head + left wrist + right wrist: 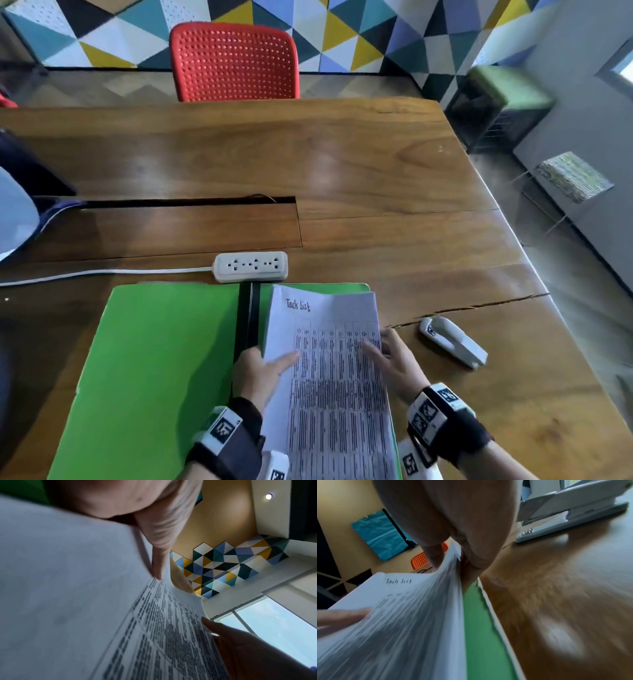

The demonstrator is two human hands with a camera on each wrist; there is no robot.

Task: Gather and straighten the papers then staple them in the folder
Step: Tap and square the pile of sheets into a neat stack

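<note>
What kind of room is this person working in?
Probably an office or co-working meeting room: a long wooden table with a power strip on it, a red chair at its far side, and a wall of coloured triangular panels.

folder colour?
Bright green folder, with a black spine strip; clearest in the head view.

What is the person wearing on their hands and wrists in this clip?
The hands are bare. Each wrist carries a black strap band holding white blocks printed with black square markers: the left wrist band and the right wrist band. No sleeves or cables show.
</note>
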